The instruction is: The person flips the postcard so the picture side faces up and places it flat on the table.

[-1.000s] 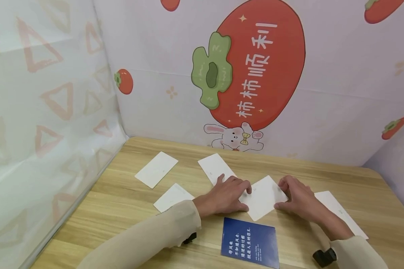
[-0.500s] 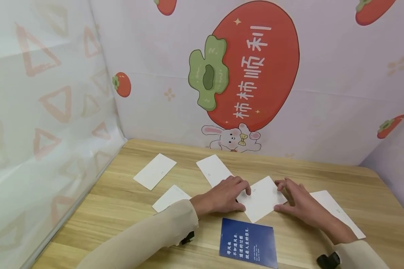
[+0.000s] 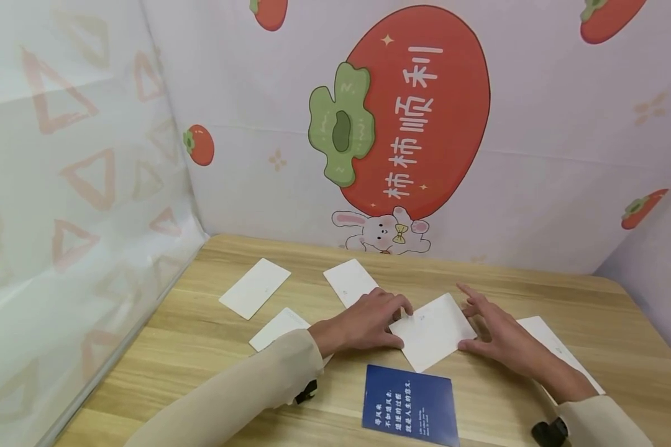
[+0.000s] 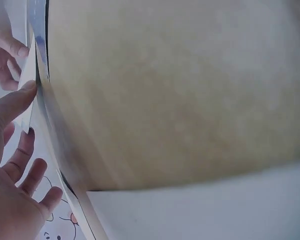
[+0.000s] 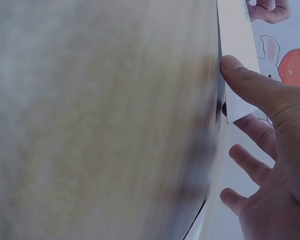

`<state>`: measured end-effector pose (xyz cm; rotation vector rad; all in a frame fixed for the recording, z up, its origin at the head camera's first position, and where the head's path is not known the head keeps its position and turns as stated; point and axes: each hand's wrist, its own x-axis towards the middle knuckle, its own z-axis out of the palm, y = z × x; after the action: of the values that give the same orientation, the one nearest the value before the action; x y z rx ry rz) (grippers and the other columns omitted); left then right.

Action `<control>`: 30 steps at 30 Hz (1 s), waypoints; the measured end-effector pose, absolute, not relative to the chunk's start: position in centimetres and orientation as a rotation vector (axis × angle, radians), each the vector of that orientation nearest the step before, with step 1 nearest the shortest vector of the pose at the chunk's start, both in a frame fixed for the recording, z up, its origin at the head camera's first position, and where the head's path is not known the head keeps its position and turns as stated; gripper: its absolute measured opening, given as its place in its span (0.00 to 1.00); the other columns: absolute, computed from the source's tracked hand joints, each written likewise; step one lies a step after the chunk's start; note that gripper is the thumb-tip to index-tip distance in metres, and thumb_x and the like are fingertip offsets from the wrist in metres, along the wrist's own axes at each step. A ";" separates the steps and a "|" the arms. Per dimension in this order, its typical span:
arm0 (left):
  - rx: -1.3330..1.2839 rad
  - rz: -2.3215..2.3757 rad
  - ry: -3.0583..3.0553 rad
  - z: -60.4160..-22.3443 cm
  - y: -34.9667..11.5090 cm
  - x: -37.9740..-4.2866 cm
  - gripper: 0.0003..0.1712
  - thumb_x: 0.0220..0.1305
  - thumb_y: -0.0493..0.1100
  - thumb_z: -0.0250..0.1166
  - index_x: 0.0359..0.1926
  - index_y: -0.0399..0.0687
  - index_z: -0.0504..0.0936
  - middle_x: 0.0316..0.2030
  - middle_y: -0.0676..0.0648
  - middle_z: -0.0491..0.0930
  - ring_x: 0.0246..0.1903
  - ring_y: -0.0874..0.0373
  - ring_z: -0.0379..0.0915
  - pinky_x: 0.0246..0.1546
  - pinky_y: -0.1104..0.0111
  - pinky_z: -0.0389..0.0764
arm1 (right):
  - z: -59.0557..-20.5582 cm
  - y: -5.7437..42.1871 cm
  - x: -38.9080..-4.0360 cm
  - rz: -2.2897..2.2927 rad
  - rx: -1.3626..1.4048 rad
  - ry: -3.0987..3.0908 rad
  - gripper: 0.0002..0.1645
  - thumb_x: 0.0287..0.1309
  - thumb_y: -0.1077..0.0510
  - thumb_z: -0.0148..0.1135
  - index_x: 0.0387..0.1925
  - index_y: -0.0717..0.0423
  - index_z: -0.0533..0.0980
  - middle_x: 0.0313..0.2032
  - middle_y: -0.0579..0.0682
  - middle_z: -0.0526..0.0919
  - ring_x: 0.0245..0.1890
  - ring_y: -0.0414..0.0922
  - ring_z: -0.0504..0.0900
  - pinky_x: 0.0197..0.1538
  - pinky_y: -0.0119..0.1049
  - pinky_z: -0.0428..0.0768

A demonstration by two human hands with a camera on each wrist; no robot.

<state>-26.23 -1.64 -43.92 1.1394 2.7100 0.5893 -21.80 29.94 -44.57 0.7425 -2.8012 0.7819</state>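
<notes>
A white postcard [image 3: 433, 335] with tiny print lies between my two hands, its corners turned left and right. Thumb and index finger of my left hand [image 3: 366, 320] hold its left corner. My right hand [image 3: 500, 329] is at the right corner, thumb on the edge and index finger stretched upward. In the right wrist view, the right thumb [image 5: 240, 70] lies over the postcard [image 5: 240, 45], with a fingertip showing behind it. The left wrist view has the left thumb [image 4: 17, 100] at the card's edge. A blue postcard [image 3: 410, 403] with white writing lies just in front.
Other white cards lie around the wooden table [image 3: 173, 360]: a far-left card [image 3: 254, 287], a back card [image 3: 351, 280], a card [image 3: 279, 327] by the left sleeve and a card [image 3: 556, 344] under the right forearm. A printed backdrop [image 3: 246, 198] stands behind.
My right index finger has straightened and lifted away from the card's corner. The left hand stays at the opposite corner. The head view has shifted slightly.
</notes>
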 end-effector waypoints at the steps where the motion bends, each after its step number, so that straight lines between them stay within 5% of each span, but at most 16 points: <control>1: 1.119 0.620 2.698 -44.0 -1.7 -26.3 0.35 0.67 0.56 0.79 0.70 0.61 0.77 0.48 0.60 0.82 0.58 0.60 0.70 0.65 0.64 0.73 | -44.5 29.9 -21.8 0.795 0.745 -2.798 0.71 0.52 0.54 0.88 0.87 0.52 0.51 0.55 0.52 0.88 0.57 0.57 0.86 0.59 0.64 0.81; 6: 1.069 0.735 2.637 -43.9 -2.1 -26.7 0.39 0.68 0.53 0.78 0.76 0.61 0.75 0.46 0.60 0.84 0.53 0.64 0.72 0.62 0.63 0.73 | -44.4 29.9 -21.8 0.783 0.728 -2.795 0.80 0.50 0.54 0.89 0.89 0.52 0.42 0.51 0.52 0.86 0.57 0.58 0.84 0.59 0.65 0.79; 14: 1.087 0.851 2.602 -43.7 -2.8 -27.0 0.30 0.74 0.50 0.73 0.74 0.59 0.80 0.47 0.58 0.88 0.50 0.66 0.75 0.57 0.70 0.75 | -44.3 30.1 -21.8 0.690 0.703 -2.781 0.80 0.51 0.50 0.89 0.90 0.51 0.41 0.41 0.39 0.84 0.47 0.40 0.78 0.53 0.49 0.77; 21: 1.156 0.951 2.605 -43.3 -3.1 -27.0 0.28 0.76 0.48 0.72 0.73 0.59 0.80 0.45 0.56 0.87 0.48 0.63 0.77 0.51 0.73 0.75 | -44.3 30.1 -21.8 0.846 0.729 -2.750 0.76 0.51 0.55 0.88 0.89 0.50 0.47 0.41 0.46 0.88 0.46 0.38 0.83 0.67 0.79 0.64; 24: 1.172 0.994 2.622 -43.4 -3.2 -27.0 0.27 0.76 0.47 0.72 0.72 0.59 0.81 0.45 0.56 0.87 0.49 0.58 0.79 0.52 0.73 0.75 | -44.4 30.2 -21.9 0.845 0.750 -2.717 0.71 0.51 0.57 0.88 0.87 0.51 0.53 0.39 0.44 0.88 0.44 0.37 0.84 0.67 0.81 0.60; 30: 1.133 1.134 2.612 -43.7 -3.3 -27.2 0.24 0.76 0.43 0.72 0.69 0.57 0.81 0.45 0.56 0.88 0.51 0.59 0.81 0.53 0.71 0.78 | -44.6 30.1 -21.9 0.756 0.772 -2.649 0.61 0.48 0.62 0.88 0.80 0.54 0.63 0.34 0.36 0.86 0.40 0.33 0.83 0.70 0.63 0.63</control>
<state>-27.25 -3.33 -43.66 1.1333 2.6121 1.1337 -21.91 30.07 -44.61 0.7718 -2.6486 0.7558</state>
